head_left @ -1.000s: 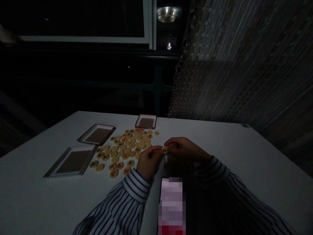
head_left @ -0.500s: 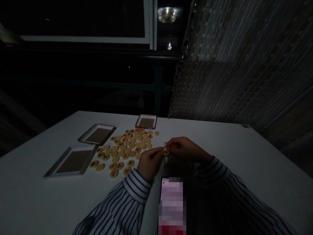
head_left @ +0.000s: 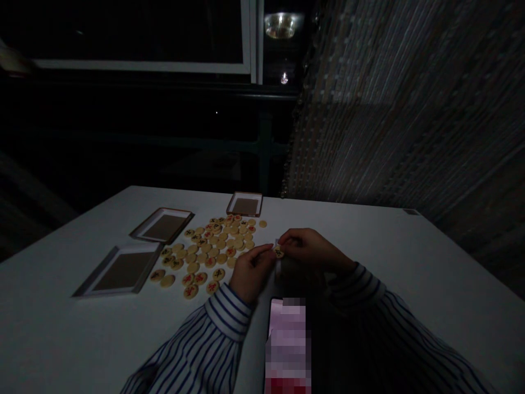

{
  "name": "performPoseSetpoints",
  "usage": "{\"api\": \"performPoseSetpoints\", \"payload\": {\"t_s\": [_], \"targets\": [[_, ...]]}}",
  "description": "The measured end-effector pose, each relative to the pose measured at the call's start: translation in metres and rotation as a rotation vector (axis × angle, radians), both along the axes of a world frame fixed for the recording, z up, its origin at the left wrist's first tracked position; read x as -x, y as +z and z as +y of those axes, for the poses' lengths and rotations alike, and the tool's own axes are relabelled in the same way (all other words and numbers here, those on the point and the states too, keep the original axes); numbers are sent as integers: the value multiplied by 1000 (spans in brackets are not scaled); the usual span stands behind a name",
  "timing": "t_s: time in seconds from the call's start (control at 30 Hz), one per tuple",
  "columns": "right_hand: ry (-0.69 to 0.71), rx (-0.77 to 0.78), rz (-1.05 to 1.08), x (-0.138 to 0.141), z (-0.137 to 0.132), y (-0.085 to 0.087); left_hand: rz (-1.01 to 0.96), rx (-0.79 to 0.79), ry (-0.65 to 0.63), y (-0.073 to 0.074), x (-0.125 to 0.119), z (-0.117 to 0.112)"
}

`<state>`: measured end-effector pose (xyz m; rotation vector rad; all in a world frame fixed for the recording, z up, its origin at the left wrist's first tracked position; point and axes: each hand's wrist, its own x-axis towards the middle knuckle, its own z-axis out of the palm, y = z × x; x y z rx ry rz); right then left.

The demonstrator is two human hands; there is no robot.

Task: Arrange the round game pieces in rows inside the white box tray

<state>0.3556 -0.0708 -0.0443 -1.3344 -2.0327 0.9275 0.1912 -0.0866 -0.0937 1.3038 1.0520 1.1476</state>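
A round Chinese chess piece (head_left: 279,251) with a dark character on its face is pinched in front of me. My right hand (head_left: 314,249) grips its right edge with closed fingertips. From the other side, the thumb and fingers of my left hand (head_left: 253,269) are closed against its left edge. Below the piece, a narrow pale object (head_left: 278,268) shows partly between my hands; its kind is hard to make out. Left of my hands lies a loose spread of Chinese chess pieces (head_left: 214,252), some face up with red or black characters, others blank side up.
Three shallow box parts lie around the pieces: one at the back (head_left: 245,206), one at the left (head_left: 163,226) and a larger one (head_left: 123,268) nearer me. A phone (head_left: 287,345) lies on the white table (head_left: 394,284) before me. A bead curtain (head_left: 381,104) hangs behind, right.
The piece between my fingertips has risen slightly and turned, its character now facing me more fully. Both hands stay in nearly the same place.
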Motion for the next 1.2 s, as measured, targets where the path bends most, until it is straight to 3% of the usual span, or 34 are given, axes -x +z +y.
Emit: {"api": "performPoseSetpoints", "payload": {"t_s": [0.2,0.9,1.2], "targets": [[-25,22,17,3,-2,4,-129,130,-63,-1,-1,-1],[50,61,-79,2,-4,3,-152,167,34,6,0,0],[86,-11,-156,2,-7,4,-120,133,37,8,1,-1]]}}
